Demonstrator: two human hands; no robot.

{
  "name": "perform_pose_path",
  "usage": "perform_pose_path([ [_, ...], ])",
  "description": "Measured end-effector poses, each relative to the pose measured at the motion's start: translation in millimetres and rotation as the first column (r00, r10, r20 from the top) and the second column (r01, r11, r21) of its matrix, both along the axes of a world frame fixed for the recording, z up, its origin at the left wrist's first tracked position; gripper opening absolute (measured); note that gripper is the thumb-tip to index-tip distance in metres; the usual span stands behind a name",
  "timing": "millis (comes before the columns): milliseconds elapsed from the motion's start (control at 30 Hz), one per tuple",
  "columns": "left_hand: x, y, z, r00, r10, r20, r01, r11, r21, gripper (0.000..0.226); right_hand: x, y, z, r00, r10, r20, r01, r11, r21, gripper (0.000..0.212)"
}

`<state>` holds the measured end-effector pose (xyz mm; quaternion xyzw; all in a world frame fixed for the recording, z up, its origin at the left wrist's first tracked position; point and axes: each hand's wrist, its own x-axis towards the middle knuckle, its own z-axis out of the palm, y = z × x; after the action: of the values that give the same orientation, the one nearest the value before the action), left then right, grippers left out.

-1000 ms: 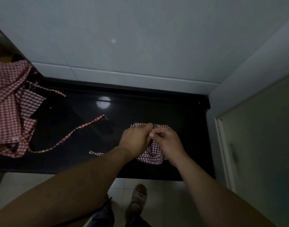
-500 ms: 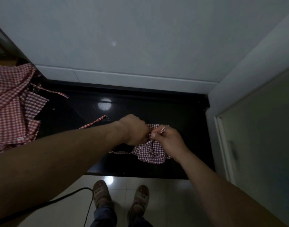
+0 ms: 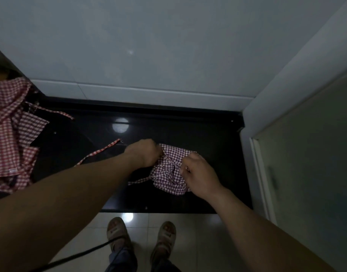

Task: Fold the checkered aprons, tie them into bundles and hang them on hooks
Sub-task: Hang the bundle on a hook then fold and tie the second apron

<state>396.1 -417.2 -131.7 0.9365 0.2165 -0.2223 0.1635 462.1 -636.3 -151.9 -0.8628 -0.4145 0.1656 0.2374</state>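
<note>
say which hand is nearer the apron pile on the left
Left. The left hand grips the bundle at its end toward the apron pile; the right hand holds the far end.

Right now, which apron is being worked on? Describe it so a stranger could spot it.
Start at the glossy black counter. Near its right end lies the small bunched apron, gripped by the left hand and right hand. Unlike the loose apron pile at the counter's far left, it is compact and held.
</note>
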Motion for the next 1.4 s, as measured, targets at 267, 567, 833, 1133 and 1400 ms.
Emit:
perform_pose_path([
  [267, -9.0, 9.2, 2.1, 0.975, -0.216, 0.048, 0.187, 0.92, 0.345, 0.029, 6.5, -0.5, 0.5, 0.998, 0.034, -0.054, -0.036, 0.999, -0.035, 0.015],
  [567, -12.5, 8.4, -11.6, 0.995, -0.037, 0.091, 0.019, 0.981, 0.192, 0.026, 2.4, -1.8, -4.4, 0.999, 0.017, -0.032, -0.018, 0.999, -0.027, 0.014],
  [833, -21.3, -1.9, -5.8, 0.972, 0.172, 0.161, -0.169, 0.985, -0.036, 0.028, 13.2, 17.2, 31.8, 0.987, -0.063, -0.148, 0.024, 0.969, -0.247, 0.033],
  [1133, -23.5, -19.8, -15.1, 0.849, 0.483, 0.213, -0.426, 0.866, -0.263, 0.023, -28.1, 36.6, -33.5, 0.982, 0.048, 0.185, 0.004, 0.962, -0.273, 0.087],
  [1400, -27.6, -3.0, -15.8, 0.833, 0.499, 0.238, -0.4, 0.841, -0.363, 0.021, -28.0, 45.9, -32.3, 0.989, -0.026, 0.143, 0.063, 0.963, -0.261, 0.09],
])
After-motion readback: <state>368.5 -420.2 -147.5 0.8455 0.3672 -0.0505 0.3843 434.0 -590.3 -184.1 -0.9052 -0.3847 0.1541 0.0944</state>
